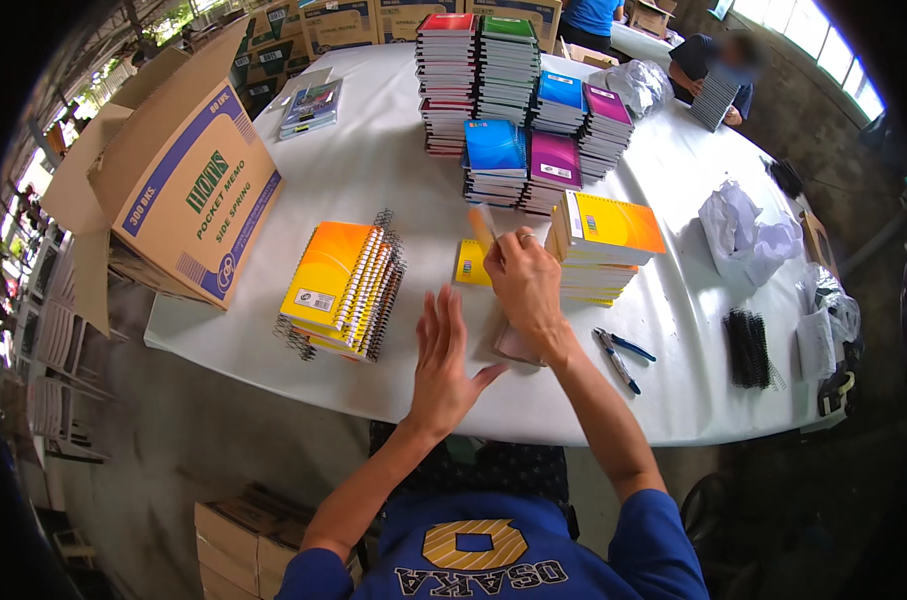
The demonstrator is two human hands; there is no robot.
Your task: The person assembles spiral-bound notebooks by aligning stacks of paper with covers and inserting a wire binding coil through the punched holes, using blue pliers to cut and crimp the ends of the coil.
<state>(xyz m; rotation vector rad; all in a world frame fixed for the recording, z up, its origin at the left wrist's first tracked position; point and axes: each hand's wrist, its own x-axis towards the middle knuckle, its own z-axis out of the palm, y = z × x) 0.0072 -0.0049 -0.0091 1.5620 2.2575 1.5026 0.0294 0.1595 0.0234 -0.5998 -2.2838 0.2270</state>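
My right hand is closed on a thin orange piece, blurred and seen edge-on, so its kind is unclear. Beneath that hand lies a yellow notebook, partly covered. Close by on its right stands a stack of yellow-orange notebooks with no coil visible on them. My left hand hovers above the near part of the table, fingers stretched and holding nothing. A pale block of paper shows partly under my right wrist. To the left sits a pile of coil-bound yellow-orange notebooks.
Two pen-like or plier-like tools lie right of my right forearm. Farther right are black wire coils and crumpled plastic bags. Tall stacks of coloured notebooks stand at the back. An open carton is left; another person handles notebooks.
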